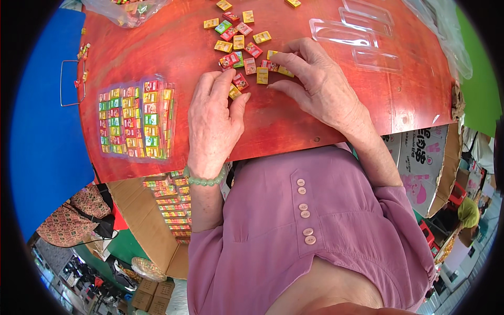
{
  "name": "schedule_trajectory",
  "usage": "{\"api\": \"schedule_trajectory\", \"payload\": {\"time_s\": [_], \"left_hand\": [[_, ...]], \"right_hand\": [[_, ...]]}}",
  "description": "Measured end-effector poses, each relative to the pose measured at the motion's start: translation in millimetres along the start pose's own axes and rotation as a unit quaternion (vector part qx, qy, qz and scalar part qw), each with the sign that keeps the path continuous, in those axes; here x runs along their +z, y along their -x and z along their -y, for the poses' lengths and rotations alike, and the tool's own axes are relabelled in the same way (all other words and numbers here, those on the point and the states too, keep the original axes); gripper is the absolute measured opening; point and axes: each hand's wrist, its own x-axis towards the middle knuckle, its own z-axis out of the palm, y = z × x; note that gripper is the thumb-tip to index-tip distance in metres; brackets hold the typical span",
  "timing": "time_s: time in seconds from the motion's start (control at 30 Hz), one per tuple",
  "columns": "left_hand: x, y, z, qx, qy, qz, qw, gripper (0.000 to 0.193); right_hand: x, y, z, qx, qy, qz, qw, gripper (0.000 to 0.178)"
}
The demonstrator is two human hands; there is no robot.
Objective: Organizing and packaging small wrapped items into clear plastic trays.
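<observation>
Several small coloured candy packets (237,42) lie scattered on a red wooden table (157,47). My left hand (215,115) rests flat on the table, its fingertips touching a red packet (240,81) and a yellow packet (234,92). My right hand (315,79) lies to the right, fingers curled, with fingertips on packets (275,65) at the edge of the pile. Neither hand has lifted a packet. A green bead bracelet (206,181) circles my left wrist.
A clear tray filled with rows of packets (136,119) sits at the table's left. Empty clear plastic trays (349,32) lie at the back right. A clear bag of packets (126,11) is at the back left. Cardboard boxes (157,220) with filled trays stand below the table.
</observation>
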Motion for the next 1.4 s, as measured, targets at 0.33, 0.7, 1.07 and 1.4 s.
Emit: {"api": "schedule_trajectory", "payload": {"time_s": [0.33,0.7,1.07,1.4], "left_hand": [[-2,0,-6,0.018,0.024,0.059,0.998,0.035],[2,0,-12,0.051,0.002,0.072,0.996,0.052],[12,-1,-15,0.071,0.002,0.037,0.997,0.032],[9,3,-17,0.063,0.048,0.07,0.994,0.039]], "right_hand": [[7,-2,5,-0.042,0.086,0.049,0.994,0.041],[-23,12,3,0.03,0.061,0.025,0.997,0.043],[-10,15,11,0.056,0.052,0.039,0.996,0.031],[-21,18,18,0.095,-0.033,0.11,0.989,0.04]]}}
